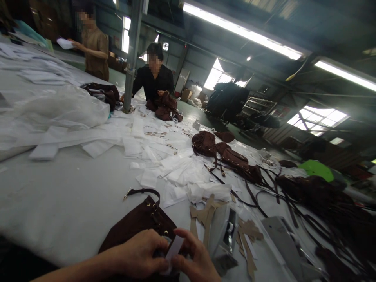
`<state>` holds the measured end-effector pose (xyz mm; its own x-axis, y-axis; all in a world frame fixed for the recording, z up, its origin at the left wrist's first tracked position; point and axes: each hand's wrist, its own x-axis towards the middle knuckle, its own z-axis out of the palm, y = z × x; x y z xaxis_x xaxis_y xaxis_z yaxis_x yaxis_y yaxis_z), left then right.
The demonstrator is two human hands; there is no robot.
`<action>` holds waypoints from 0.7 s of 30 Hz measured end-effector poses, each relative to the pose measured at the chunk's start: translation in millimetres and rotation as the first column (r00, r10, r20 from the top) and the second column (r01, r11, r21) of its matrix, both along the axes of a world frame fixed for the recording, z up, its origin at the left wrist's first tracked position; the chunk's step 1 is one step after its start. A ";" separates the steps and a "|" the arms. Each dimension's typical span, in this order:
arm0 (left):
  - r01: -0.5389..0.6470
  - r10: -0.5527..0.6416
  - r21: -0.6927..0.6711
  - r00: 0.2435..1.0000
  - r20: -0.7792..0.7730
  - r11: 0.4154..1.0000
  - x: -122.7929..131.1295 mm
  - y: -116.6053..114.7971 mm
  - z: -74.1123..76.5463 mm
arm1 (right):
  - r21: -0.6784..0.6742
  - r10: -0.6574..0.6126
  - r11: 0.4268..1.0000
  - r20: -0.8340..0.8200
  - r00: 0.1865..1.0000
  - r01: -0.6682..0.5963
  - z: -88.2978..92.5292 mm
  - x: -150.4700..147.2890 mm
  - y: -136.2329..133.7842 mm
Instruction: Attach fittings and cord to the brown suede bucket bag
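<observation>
A dark brown handbag [138, 219] lies on the table in front of me, its short strap with a gold buckle stretched out on the far side. Over the bag's near edge, my left hand [143, 250] is closed, fingertips pinching the lower end of a white strip [176, 246]. From the other side my right hand [195, 254] grips the same strip between thumb and forefinger. Whether the strip is paper or tape I cannot tell. My fingers hide part of the bag beneath them.
A tape dispenser [225, 239] stands right of my hands among brown paper scraps [205, 215]. White paper sheets [179, 168] cover the middle of the table. More brown bags [235, 156] and straps lie to the right. Beyond a metal post [132, 58], two people work.
</observation>
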<state>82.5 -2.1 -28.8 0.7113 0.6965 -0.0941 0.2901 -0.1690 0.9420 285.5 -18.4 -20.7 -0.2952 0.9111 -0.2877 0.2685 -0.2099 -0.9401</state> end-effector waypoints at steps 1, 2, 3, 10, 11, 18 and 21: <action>-0.010 0.010 0.015 1.000 -0.006 1.000 -0.1 0.3 1.7 | 0.054 -0.004 0.999 0.054 0.999 0.001 3.6 1.6 -0.5; -0.021 0.021 0.027 1.000 -0.014 0.999 0.0 0.6 3.6 | 0.147 -0.024 0.989 0.131 0.991 0.005 6.8 3.3 -1.2; -0.029 0.030 0.033 0.999 -0.026 0.999 0.4 0.9 5.6 | 0.266 -0.049 0.964 0.215 0.975 -0.010 9.4 5.2 -2.1; -0.034 0.048 0.146 0.994 -0.100 0.989 9.0 2.8 9.1 | 0.708 -0.143 0.544 0.607 0.782 -0.450 18.3 6.9 -8.6; -0.035 0.049 0.139 0.994 -0.094 0.990 9.9 3.7 7.5 | 0.739 -0.196 0.467 0.622 0.758 -0.486 21.2 5.4 -9.2; -0.029 0.033 0.083 0.999 -0.043 0.996 9.9 6.9 6.9 | 0.728 -0.275 0.355 0.681 0.678 -0.587 24.7 -1.5 -17.2; -0.034 0.036 0.095 0.999 -0.020 0.995 10.3 2.3 13.6 | 0.783 -0.293 0.576 0.465 0.835 -0.234 9.8 0.4 -20.9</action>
